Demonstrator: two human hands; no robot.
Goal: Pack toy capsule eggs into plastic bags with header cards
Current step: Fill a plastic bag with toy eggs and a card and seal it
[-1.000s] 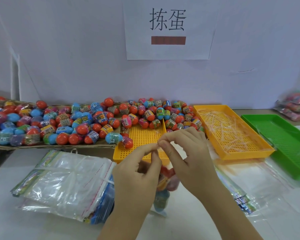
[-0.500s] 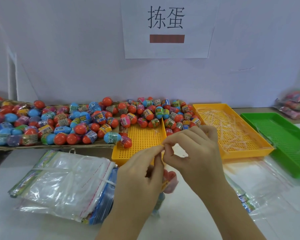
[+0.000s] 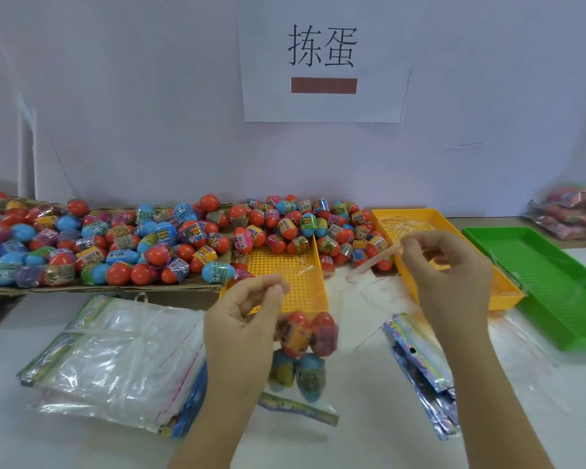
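Capsule eggs (image 3: pixel 301 350) hang bagged above the table (image 3: pixel 369 434), pinched up by the left hand (image 3: pixel 247 319), while the right hand (image 3: pixel 450 265) pinches a thin strip (image 3: pixel 376 262) (likely seal liner); sealing and the loose pile (image 3: pixel 156 242) remain.

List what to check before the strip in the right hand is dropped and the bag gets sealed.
1. Top grip: the left hand pinches the bag at its top: ok.
2. Fill: four eggs show inside: ok.
3. Liner: the right hand pinches the strip: ok.
4. Strip fully free of the bag: cannot tell, the film is clear.
5. Drop spot: the yellow tray with strips is close by the right hand: ok.
6. The header card is at the bag's lower end: ok.
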